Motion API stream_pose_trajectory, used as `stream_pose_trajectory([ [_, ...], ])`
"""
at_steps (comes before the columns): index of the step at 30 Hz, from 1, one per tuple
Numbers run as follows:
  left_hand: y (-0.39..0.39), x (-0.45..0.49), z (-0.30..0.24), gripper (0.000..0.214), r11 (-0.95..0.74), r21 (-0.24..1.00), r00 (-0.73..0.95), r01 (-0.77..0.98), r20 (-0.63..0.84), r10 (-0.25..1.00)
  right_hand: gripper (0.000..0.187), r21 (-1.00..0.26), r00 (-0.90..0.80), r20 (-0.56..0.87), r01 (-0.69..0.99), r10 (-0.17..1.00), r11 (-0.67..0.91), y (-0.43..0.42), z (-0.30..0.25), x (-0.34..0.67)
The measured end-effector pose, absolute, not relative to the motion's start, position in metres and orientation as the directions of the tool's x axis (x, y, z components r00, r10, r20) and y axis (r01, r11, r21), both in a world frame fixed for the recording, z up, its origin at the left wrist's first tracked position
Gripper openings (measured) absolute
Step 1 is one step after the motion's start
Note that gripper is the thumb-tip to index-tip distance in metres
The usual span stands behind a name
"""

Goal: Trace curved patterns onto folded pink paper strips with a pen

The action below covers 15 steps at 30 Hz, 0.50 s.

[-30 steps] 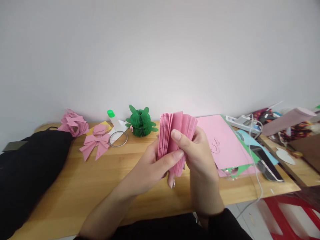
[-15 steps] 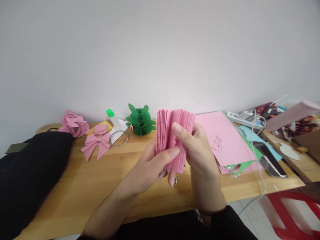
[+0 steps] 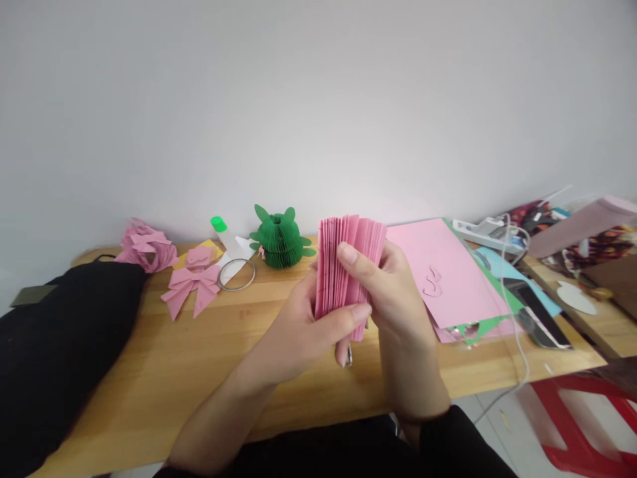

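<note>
A thick stack of pink paper strips point(image 3: 346, 262) stands upright above the wooden table point(image 3: 149, 372), gripped from both sides. My left hand point(image 3: 303, 332) wraps round its lower left, thumb pressed across the front. On the right, my right hand point(image 3: 393, 299) clasps the stack, thumb lying over the front near the top. The sheets are pressed nearly together.
A green honeycomb paper ornament point(image 3: 279, 239), a glue stick with green cap point(image 3: 223, 234), a metal ring point(image 3: 236, 275), pink paper bows point(image 3: 192, 287) and a pink paper flower point(image 3: 145, 245) lie at the back left. Black cloth point(image 3: 54, 345) covers the left. Pink and green sheets point(image 3: 442, 272), cables and clutter lie right.
The stack was fanned open with one sheet held apart; now the sheets are squeezed back together. My left thumb has slid further across the front.
</note>
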<state>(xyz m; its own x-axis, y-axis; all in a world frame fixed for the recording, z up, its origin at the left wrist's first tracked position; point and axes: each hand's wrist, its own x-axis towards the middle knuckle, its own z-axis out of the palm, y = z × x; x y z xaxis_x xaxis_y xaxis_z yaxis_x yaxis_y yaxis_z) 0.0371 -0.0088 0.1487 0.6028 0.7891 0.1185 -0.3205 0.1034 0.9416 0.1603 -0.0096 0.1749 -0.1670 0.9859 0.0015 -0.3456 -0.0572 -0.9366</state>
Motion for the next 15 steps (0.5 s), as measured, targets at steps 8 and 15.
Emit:
stream_pose_trajectory([
  [8, -0.0088, 0.0368, 0.1526, 0.012, 0.101, 0.947, 0.601, -0.304, 0.108, 0.792, 0.039, -0.940, -0.152, -0.008, -0.335, 0.988, -0.059, -0.0082, 0.1736, 0.1600],
  [15, -0.0098, 0.0356, 0.1505, 0.008, 0.123, 0.947, 0.593, -0.296, 0.081, 0.801, 0.045, -0.953, -0.033, 0.010, -0.303, 0.999, -0.001, -0.0082, 0.1744, 0.1585],
])
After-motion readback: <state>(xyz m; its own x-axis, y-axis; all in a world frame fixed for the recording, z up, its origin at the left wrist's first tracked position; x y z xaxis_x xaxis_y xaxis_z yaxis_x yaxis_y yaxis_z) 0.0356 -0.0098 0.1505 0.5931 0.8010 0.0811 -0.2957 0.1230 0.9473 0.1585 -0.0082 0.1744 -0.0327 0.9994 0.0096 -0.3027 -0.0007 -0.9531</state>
